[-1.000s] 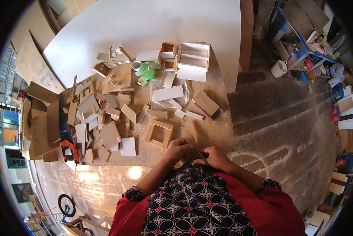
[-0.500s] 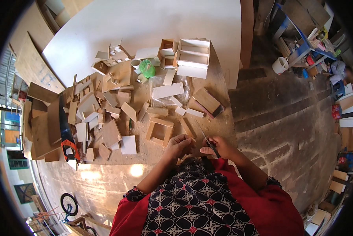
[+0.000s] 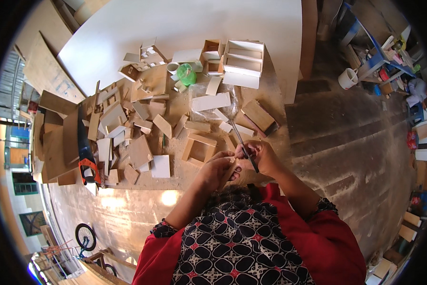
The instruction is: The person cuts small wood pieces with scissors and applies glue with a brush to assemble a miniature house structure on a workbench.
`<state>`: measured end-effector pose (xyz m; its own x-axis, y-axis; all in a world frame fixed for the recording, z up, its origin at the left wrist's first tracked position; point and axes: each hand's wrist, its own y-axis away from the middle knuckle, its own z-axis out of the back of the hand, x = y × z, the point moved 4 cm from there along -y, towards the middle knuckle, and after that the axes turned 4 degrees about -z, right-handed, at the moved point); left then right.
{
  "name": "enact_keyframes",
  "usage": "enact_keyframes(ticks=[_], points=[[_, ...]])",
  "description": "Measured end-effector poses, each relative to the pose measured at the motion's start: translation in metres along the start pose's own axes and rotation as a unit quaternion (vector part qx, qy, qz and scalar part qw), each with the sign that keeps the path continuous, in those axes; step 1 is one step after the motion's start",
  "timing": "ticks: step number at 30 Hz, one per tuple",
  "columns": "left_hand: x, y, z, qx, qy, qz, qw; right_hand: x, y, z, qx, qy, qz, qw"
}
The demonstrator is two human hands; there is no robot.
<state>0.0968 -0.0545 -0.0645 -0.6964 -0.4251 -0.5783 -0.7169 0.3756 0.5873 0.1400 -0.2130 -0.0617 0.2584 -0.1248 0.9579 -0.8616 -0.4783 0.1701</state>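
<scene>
At the table's near edge, in front of my body, my two hands meet. My left hand (image 3: 215,171) is closed, pinching a small light wooden piece (image 3: 233,164) that the fingers partly cover. My right hand (image 3: 265,159) grips a long, thin file-like metal tool (image 3: 239,136), dark at its near end. The tool slants up and away to the left, crossing just beside the wooden piece; whether they touch I cannot tell. Just beyond my left hand lies a small open wooden frame (image 3: 204,139). A brown block (image 3: 258,115) rests farther off to the right.
Wood offcuts (image 3: 139,151) crowd the table's left side, with an orange-handled handsaw (image 3: 88,172) at the left edge. Toward the back stand a white compartment box (image 3: 243,61) and a green plastic bundle (image 3: 187,75). A white bucket (image 3: 348,79) stands on the floor at right.
Both hands have come together and moved slightly away from my body. The tool has swung over to the left hand's wooden piece. The whole view has shifted a little.
</scene>
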Motion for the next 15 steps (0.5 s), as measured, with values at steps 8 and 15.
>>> enact_keyframes(ticks=[8, 15], points=[[-0.018, 0.012, 0.001, 0.091, 0.051, 0.007, 0.995, -0.002, -0.008, -0.004, 0.005, -0.076, -0.051, 0.996], [-0.026, 0.025, 0.020, 0.080, 0.044, -0.109, 0.990, 0.004, -0.010, 0.003, -0.026, -0.280, -0.080, 0.956]])
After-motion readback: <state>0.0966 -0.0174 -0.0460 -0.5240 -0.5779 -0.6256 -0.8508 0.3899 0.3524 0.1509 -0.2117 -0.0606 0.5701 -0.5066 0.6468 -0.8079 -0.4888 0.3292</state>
